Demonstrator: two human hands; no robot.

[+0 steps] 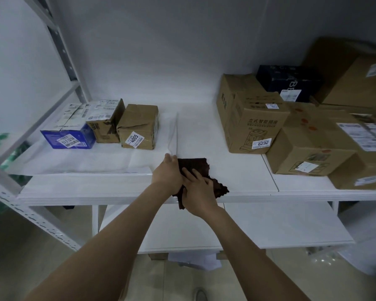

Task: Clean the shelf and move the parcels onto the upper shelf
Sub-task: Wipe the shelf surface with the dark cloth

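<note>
Cloth (195, 165), dark maroon, is lying bunched on the front edge of the white shelf (248, 179), near the middle, one corner hanging down past the lip. My right hand (199, 192) is lying on top of it, fingers fairly straight and spread, pressing it flat rather than closing round it. My left hand (167, 172) is standing on edge against the cloth's left side, palm touching the fabric; its fingers are mostly hidden from here, so I cannot tell whether they are closing on the cloth. The two hands are touching over the cloth. Left of the hands, a white sheet (91, 159) is covering that part of the shelf, and three small parcels are sitting on it in a row, touching: a blue box (68, 136), a brown box with black print (105, 123), and a creased brown box labelled 4005 (138, 129). To the right, well apart from the cloth, a box labelled 6232 (254, 127) is standing among larger cardboard boxes, with a dark navy box (289, 83) stacked behind. A lower shelf (269, 224) is showing beneath my forearms.
</note>
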